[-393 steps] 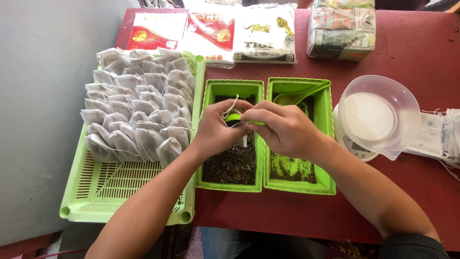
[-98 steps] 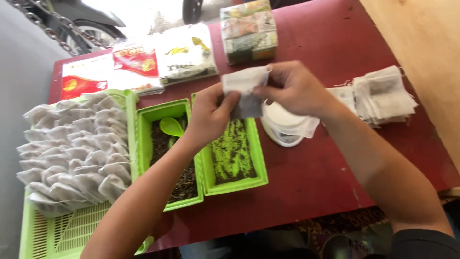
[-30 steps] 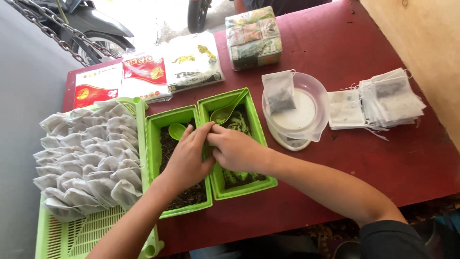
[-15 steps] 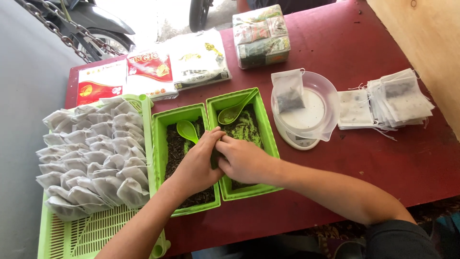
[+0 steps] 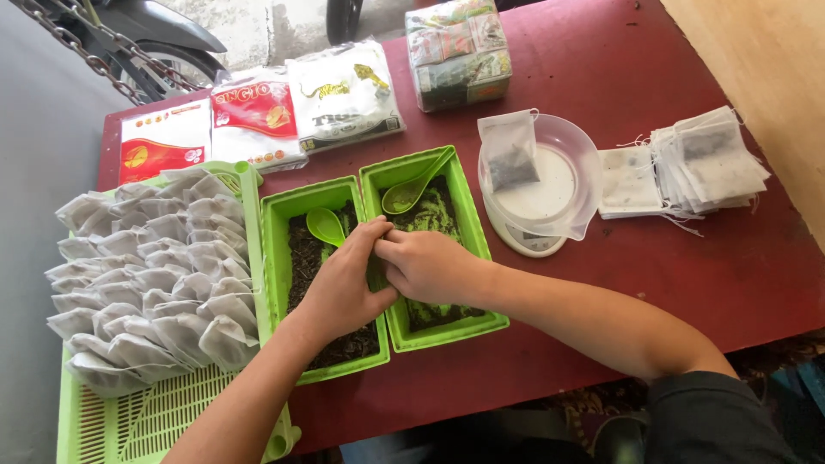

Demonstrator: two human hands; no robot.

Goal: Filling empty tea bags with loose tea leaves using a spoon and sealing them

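Observation:
My left hand (image 5: 342,288) and my right hand (image 5: 427,265) meet, fingers bunched, over the shared rims of two green tubs. The left tub (image 5: 277,258) holds dark loose leaves and a green spoon (image 5: 326,226). The right tub (image 5: 468,215) holds greener leaves and a second green spoon (image 5: 411,189). What the fingers pinch is hidden between the hands. A small white filter bag (image 5: 510,151) with a little dark leaf in it leans in the clear bowl (image 5: 584,167) on a white scale, right of the tubs.
A green slatted tray (image 5: 146,417) at the left holds several filled white bags (image 5: 155,275). Empty bags (image 5: 700,159) are stacked at the right. Printed packets (image 5: 258,116) and a wrapped block of boxes (image 5: 458,51) line the far edge of the red table (image 5: 687,258).
The filter bag went from my raised hands into the bowl on the scale. Both hands then dropped to the tubs and came together over the rims.

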